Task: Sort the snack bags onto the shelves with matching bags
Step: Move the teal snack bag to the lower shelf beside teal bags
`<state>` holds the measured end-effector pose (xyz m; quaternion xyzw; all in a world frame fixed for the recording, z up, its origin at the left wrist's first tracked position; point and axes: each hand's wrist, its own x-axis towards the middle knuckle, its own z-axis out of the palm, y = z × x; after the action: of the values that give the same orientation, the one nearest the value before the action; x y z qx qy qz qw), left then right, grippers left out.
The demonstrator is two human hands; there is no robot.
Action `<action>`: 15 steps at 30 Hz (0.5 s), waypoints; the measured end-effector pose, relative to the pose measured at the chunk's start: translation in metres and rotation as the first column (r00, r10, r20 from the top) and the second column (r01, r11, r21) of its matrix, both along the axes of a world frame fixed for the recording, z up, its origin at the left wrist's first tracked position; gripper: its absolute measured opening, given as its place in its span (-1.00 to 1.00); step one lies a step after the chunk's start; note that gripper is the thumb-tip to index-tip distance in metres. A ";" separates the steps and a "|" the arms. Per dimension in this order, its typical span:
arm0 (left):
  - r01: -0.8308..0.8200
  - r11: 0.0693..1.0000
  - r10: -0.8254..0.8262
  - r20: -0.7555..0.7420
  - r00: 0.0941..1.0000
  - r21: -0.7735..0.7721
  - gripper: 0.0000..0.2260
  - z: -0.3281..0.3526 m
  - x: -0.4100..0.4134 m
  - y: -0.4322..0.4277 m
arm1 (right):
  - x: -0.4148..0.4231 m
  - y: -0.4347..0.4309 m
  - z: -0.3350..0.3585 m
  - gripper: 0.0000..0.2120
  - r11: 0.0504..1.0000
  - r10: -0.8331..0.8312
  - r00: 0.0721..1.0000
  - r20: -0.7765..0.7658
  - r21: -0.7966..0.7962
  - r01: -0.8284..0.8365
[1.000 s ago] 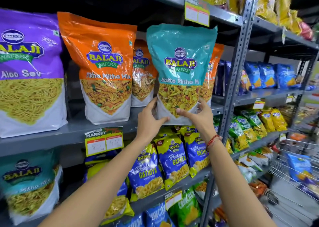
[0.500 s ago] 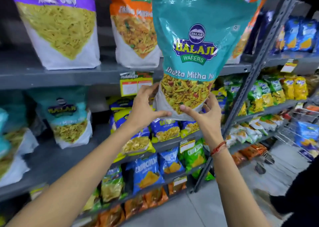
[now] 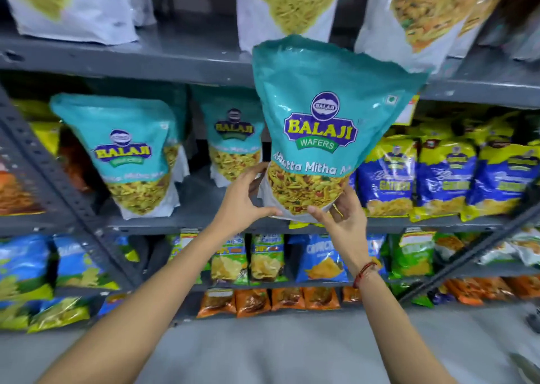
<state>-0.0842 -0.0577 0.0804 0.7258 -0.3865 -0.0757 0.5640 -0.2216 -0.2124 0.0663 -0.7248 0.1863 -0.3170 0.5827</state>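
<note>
The teal bag [image 3: 327,126] has come down off the upper shelf; both hands' fingers [image 3: 257,208] grasp its base. Next, stand it left beside the matching teal bags [image 3: 128,153].

Grey painted metal shelving [image 3: 187,68] fills the view, its flat boards stacked in tiers. A perforated grey steel upright [image 3: 67,185] slants across the left side, and another perforated grey post [image 3: 467,252] leans at the lower right. Below lies a smooth pale grey floor [image 3: 277,351], evenly and softly lit.
</note>
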 end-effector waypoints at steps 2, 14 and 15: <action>-0.023 1.000 0.024 -0.067 0.997 0.015 -0.23 -0.013 0.014 0.018 | 0.018 0.011 -0.015 -0.36 0.999 0.042 0.999 -0.023 -0.017 -0.043; -0.148 0.980 0.171 -0.183 0.968 0.135 -0.18 -0.086 0.079 0.059 | 0.095 0.044 -0.073 -0.29 0.983 0.156 0.964 -0.217 -0.064 -0.174; -0.151 0.979 0.176 -0.180 0.968 0.140 -0.18 -0.089 0.084 0.059 | 0.100 0.044 -0.076 -0.27 0.980 0.163 0.960 -0.230 -0.072 -0.183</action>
<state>-0.0007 0.0010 -0.0089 0.7784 -0.2636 -0.1224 0.5565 -0.1213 -0.1686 -0.0094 -0.7954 0.1714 -0.1898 0.5494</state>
